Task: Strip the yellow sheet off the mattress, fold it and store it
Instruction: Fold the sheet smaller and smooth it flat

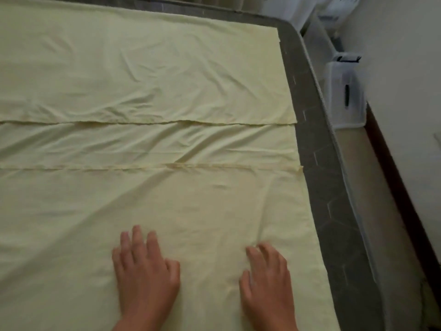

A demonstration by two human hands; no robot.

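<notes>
Cloth fills the left and middle of the view: the yellow sheet (143,68) lies spread flat over the mattress (318,163), laid in overlapping layers. Two hemmed edges run across it from the left border toward the right, one above the other, with a narrow wrinkled band between them. Near the bottom, left of centre, the left hand (145,271) rests palm down on the nearest layer. Its fingers (137,237) are straight and slightly spread, pointing away from the person and lying on top of the fabric, with none of it gathered between them. Just to the right, apart from the left, the right hand (267,283) also lies palm down on the same layer. Its fingers (256,255) are loosely bent (this hand is a little blurred), and the tips touch the cloth where a few small creases fan out. They do not curl round any fold or edge. The sheet runs under both palms, and its right edge lies just beyond the right hand. Past that edge a strip of the grey patterned mattress top shows bare, curving round a corner at the top. Right of the mattress, a translucent plastic storage box (346,91) with a dark latch stands against a white wall (405,68).
</notes>
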